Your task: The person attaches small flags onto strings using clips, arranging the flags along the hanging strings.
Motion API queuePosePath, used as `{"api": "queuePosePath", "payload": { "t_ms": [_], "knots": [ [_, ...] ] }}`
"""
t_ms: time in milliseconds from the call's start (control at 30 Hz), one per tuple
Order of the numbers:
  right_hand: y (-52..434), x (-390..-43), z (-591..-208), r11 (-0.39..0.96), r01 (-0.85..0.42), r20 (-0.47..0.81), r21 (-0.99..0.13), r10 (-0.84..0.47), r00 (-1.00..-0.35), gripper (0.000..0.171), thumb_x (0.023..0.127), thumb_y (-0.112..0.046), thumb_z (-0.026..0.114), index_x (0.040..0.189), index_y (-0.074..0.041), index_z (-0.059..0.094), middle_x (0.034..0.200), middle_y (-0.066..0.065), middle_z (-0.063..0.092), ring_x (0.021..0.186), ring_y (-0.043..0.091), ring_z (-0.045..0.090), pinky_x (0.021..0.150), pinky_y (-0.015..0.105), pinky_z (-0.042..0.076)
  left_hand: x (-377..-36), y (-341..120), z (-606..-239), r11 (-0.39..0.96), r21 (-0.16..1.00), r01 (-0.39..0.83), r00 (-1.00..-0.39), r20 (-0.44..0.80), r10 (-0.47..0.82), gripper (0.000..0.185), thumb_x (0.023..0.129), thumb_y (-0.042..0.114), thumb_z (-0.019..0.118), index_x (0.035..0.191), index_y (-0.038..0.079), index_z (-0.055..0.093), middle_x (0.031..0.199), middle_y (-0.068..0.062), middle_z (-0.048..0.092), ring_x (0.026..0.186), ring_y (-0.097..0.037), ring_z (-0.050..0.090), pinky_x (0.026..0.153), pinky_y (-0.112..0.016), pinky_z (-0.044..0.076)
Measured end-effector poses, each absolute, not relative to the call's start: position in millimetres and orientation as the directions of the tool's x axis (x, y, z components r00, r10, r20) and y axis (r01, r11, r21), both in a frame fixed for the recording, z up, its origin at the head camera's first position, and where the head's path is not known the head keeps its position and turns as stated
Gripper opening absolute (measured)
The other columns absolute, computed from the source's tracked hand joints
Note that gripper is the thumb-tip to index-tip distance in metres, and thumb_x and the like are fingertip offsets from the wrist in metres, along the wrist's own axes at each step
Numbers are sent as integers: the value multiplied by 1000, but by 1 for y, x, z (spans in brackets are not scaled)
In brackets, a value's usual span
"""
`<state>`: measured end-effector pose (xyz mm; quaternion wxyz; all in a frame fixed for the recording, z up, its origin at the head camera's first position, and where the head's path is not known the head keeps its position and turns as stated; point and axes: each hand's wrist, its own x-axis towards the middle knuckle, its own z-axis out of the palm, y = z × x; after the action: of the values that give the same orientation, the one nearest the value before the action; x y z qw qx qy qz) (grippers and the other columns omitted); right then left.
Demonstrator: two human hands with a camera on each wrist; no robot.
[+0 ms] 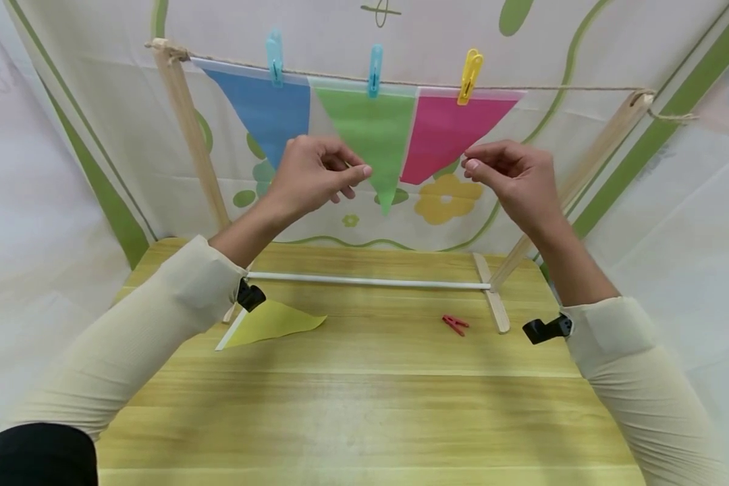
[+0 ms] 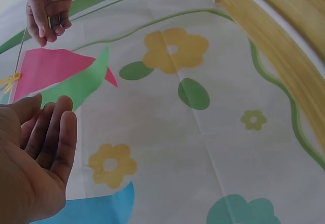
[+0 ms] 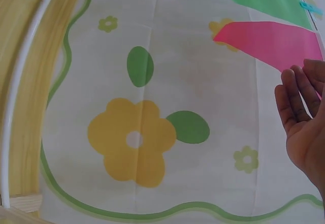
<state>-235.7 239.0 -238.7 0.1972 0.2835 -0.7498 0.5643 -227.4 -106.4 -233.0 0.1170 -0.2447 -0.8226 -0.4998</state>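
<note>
On the near part of the table (image 1: pixel 364 405), a yellow flag (image 1: pixel 273 322) is lying flat at the left and a red peg (image 1: pixel 455 325) is lying loose at the right, well apart from each other and from both hands. Beyond them, a white rod (image 1: pixel 370 281) is spanning the foot of a wooden frame (image 1: pixel 185 128).

Above the rod, both hands are hovering in front of the hung bunting. The left hand (image 1: pixel 312 177) is floating before the gap between the blue flag (image 1: pixel 264 111) and the green flag (image 1: pixel 370 135), its grip loose, fingers relaxed and nothing in it. The right hand (image 1: pixel 510 175) is hanging before the lower right edge of the pink flag (image 1: pixel 446 131), fingers lightly bent toward the thumb, likewise empty; the wrist views are showing bare palms.

Farthest off, the string (image 1: pixel 571 88) is carrying the three flags, each pinned by one peg: two blue pegs (image 1: pixel 274 57) and a yellow peg (image 1: pixel 470 75).

The risks, as judged from here: a hand brushing the green or pink flag could be dragging it askew or popping its single peg off the string. A tug on the string could be tipping the light frame forward. A sleeve dropping to the table could be sweeping the red peg toward the edge or creasing the yellow flag.
</note>
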Motion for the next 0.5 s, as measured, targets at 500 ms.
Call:
{"api": "queuePosePath", "payload": {
  "t_ms": [500],
  "knots": [
    [240, -234, -267, 284, -604, 560, -745, -226, -797, 17, 105, -1, 78, 120, 6, 83, 104, -3, 86, 88, 6, 78, 83, 16, 66, -224, -110, -253, 368, 784, 500, -863, 420, 279, 16, 104, 24, 86, 107, 9, 87, 92, -10, 86, 71, -16, 81, 60, -29, 66]
  ]
}}
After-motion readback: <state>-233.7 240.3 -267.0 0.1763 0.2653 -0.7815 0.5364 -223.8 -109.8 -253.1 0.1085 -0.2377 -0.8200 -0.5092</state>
